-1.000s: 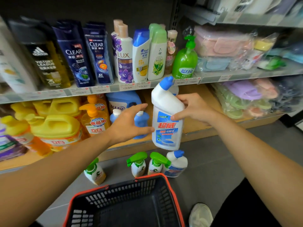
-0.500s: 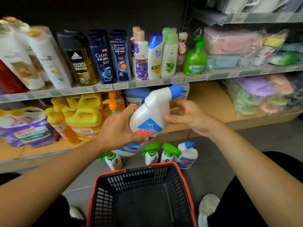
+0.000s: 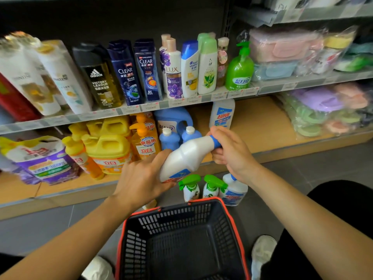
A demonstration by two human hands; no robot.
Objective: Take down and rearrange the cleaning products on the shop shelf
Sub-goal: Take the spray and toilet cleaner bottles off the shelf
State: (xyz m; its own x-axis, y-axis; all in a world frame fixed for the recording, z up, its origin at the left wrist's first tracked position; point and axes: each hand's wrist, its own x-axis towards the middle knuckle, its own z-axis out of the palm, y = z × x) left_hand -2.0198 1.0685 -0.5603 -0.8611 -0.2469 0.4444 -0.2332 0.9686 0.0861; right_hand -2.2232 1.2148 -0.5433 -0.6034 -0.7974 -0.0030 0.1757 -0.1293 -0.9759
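Note:
A white toilet-cleaner bottle (image 3: 186, 155) with a blue angled cap lies tilted in front of the lower shelf, cap to the right. My left hand (image 3: 141, 178) grips its body near the base. My right hand (image 3: 230, 150) grips the blue cap end. A second bottle of the same cleaner (image 3: 222, 114) stands at the back of the wooden lower shelf (image 3: 262, 126). On the floor below stand two green-trigger spray bottles (image 3: 190, 188) and another white cleaner bottle (image 3: 234, 191).
A black basket with a red rim (image 3: 228, 211) sits on the grey floor under my hands. Yellow detergent jugs (image 3: 109, 152), small blue bottles (image 3: 168, 138) and a refill pouch (image 3: 40, 158) fill the lower shelf's left. Shampoo bottles (image 3: 125, 73) line the upper shelf.
The bottle went from upright in my right hand to tilted and lower, held by both hands. My left hand took hold of its body; my right hand slid to the cap.

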